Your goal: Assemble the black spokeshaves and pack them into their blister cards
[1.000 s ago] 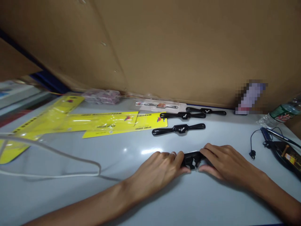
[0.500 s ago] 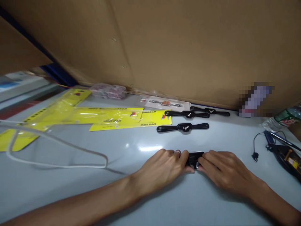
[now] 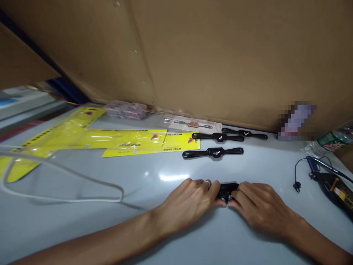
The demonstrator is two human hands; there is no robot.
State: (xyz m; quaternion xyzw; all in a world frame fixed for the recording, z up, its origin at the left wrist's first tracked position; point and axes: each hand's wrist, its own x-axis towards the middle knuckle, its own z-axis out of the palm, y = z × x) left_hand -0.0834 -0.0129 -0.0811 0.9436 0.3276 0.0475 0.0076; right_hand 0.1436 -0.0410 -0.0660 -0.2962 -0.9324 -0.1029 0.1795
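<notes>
Between my two hands is a black spokeshave (image 3: 228,190), its middle part showing and its handles covered by my fingers. My left hand (image 3: 193,197) wears a ring and is closed around one side of the tool. On the other side my right hand (image 3: 257,204) grips it, thumb and fingers near a small silver screw. Behind my hands lies one black spokeshave (image 3: 216,152) on the grey table (image 3: 154,232). Two more, a middle one (image 3: 220,137) and a rear one (image 3: 245,133), lie farther back.
Yellow printed cards (image 3: 127,138) with clear plastic spread over the left. A white cable (image 3: 79,200) loops in front of them. Along the brown board (image 3: 193,55) are clear boxes (image 3: 127,109) and a packaged tool (image 3: 193,124). A bottle (image 3: 331,141) and black pouch (image 3: 335,184) lie right.
The whole view has shifted slightly, with the table things a little lower and left. Both hands keep hold of the spokeshave; my right thumb and fingers have moved slightly by the screw.
</notes>
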